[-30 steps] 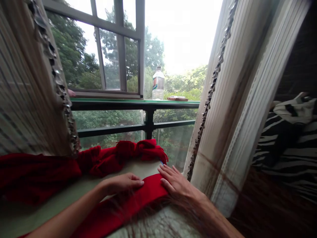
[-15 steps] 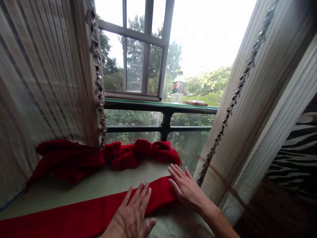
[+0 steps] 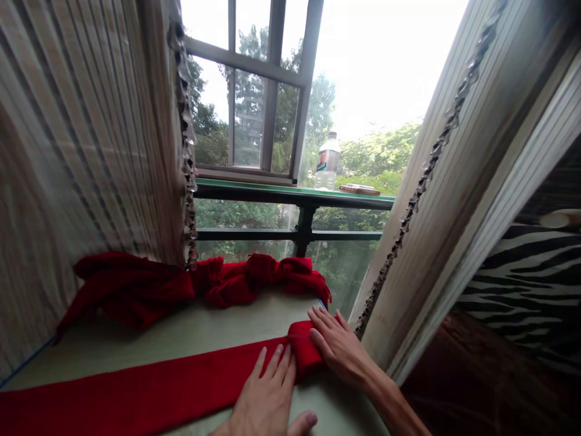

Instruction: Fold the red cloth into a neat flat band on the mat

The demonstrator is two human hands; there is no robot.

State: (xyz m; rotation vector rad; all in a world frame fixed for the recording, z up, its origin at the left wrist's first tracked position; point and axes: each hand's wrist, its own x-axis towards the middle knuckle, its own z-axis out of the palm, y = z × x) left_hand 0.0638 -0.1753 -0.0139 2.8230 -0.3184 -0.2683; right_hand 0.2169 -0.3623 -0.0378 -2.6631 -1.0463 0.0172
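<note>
A long red scarf (image 3: 149,387), folded into a flat strip, runs from the lower left across a pale green surface. Its right end is doubled over into a thick fold (image 3: 305,348). My left hand (image 3: 267,393) lies flat on the strip just left of that fold, fingers stretched and thumb apart. Over the fold's right side rests my right hand (image 3: 338,342), palm down with its fingers extended. Part of the fold is hidden under it. Behind them lies a bunched red cloth (image 3: 254,281) with fringe at its right end.
Striped curtains with beaded edging hang left (image 3: 104,133) and right (image 3: 436,230). Beyond a dark railing (image 3: 254,235) is an open window, and a plastic bottle (image 3: 327,160) stands on its green ledge beside a small flat object (image 3: 359,189). A zebra-striped fabric (image 3: 521,278) appears at right.
The scarf's right end has been turned over leftward into a thicker fold. My left hand has slid right along the strip, and my right hand stays near the same end.
</note>
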